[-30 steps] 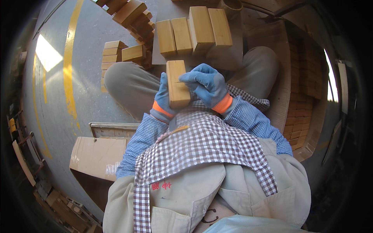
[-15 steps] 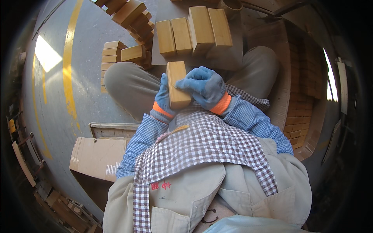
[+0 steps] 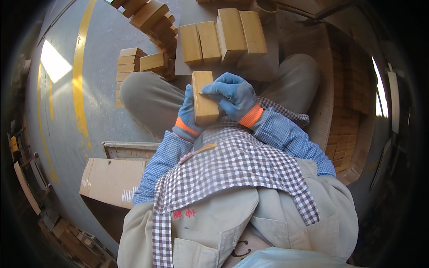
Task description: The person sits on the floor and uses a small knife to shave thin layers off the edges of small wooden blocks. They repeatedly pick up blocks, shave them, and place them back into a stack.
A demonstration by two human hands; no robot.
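A smooth light-wood block (image 3: pixel 204 103) stands tilted upright in front of my lap. My left hand (image 3: pixel 187 111), in a blue glove with an orange cuff, grips it along its left side, with the thumb up along the edge. My right hand (image 3: pixel 234 96), gloved the same way, has its fingers curled and pinched, the tips against the block's upper right face. Whether something small sits in that pinch is hidden. Just beyond, several similar wooden blocks (image 3: pixel 231 35) stand in a row on a grey board (image 3: pixel 272 51).
Wooden blocks are stacked on the floor at the left (image 3: pixel 128 62), with a leaning pile (image 3: pixel 152 18) behind. At the right is a cardboard box (image 3: pixel 321 105) full of stacked blocks. Another cardboard box (image 3: pixel 114 178) sits by my left elbow. A round tube (image 3: pixel 267 6) stands on the board's far side.
My right hand has shifted slightly up along the block's face, its fingers still pinched. The left hand and the block stay about where they were.
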